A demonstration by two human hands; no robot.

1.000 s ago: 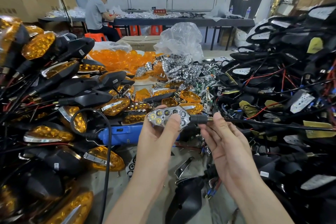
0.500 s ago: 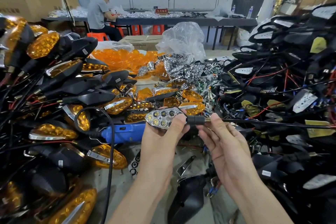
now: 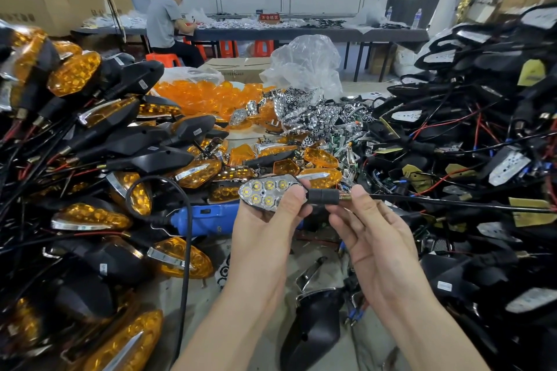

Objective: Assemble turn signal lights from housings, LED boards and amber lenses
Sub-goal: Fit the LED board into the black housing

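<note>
Heaped on the right, wired housings [image 3: 482, 129] with bare boards, apparently stock awaiting lenses; stacked on the left, finished lights [image 3: 120, 141] with amber covers, seemingly set apart as done work. Between the heaps, above the blue tool [image 3: 208, 217]: left hand [image 3: 265, 229] gripping a lensless light [image 3: 266, 191] face-up from beneath, likely so as to show the LED reflector; right hand [image 3: 376, 235] pinching its black stem [image 3: 322, 196], probably steadying it and holding the cable [image 3: 452, 203] clear. Farther back, an opened clear bag [image 3: 193, 73] spilling loose amber lenses [image 3: 205, 96] within reach; beside it, a crumpled bag [image 3: 304, 66], contents impossible to tell.
</note>
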